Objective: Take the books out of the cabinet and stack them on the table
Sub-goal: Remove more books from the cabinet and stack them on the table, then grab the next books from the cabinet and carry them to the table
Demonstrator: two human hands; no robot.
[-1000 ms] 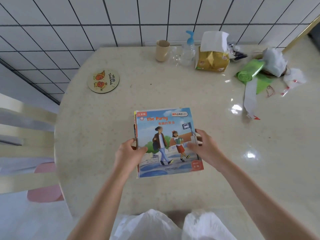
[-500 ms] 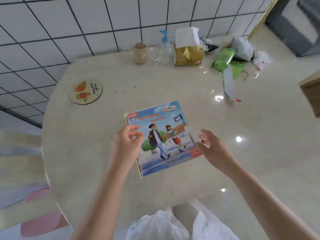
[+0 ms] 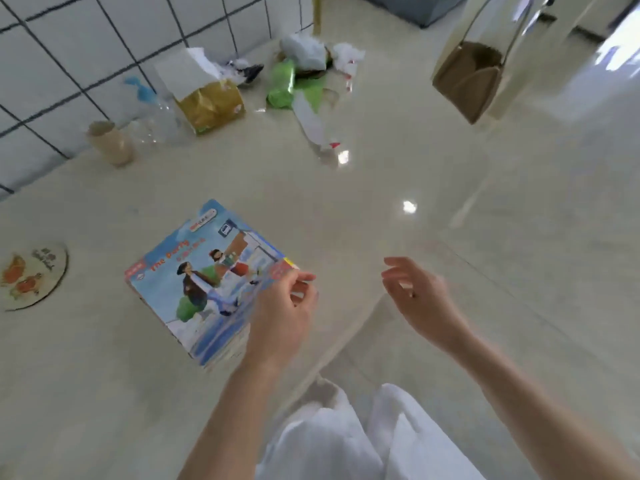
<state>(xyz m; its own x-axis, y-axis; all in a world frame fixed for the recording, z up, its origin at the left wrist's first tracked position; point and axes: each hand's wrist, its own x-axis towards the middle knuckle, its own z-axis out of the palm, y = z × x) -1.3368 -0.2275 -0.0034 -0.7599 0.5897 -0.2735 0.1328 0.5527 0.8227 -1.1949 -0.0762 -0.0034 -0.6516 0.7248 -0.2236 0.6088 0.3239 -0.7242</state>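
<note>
Currently the book stack [image 3: 207,282] lies flat on the counter [image 3: 346,220], its blue cover facing up. Left hand [image 3: 284,317] hovers over the stack's near corner, fingers [image 3: 301,278] loosely curled, grasping nothing. Right hand [image 3: 415,296] hangs apart, fingers relaxed, released.

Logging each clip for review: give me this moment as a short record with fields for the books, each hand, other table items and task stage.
books: stack of books lying flat on the table, "The Party" cover on top
left hand: over the stack's near corner, fingers loosely curled, holding nothing
right hand: off the stack, fingers relaxed, empty
other items: coaster, cup, tissue pack, green bag roll
stage: stack set down; cabinet not in view
</note>
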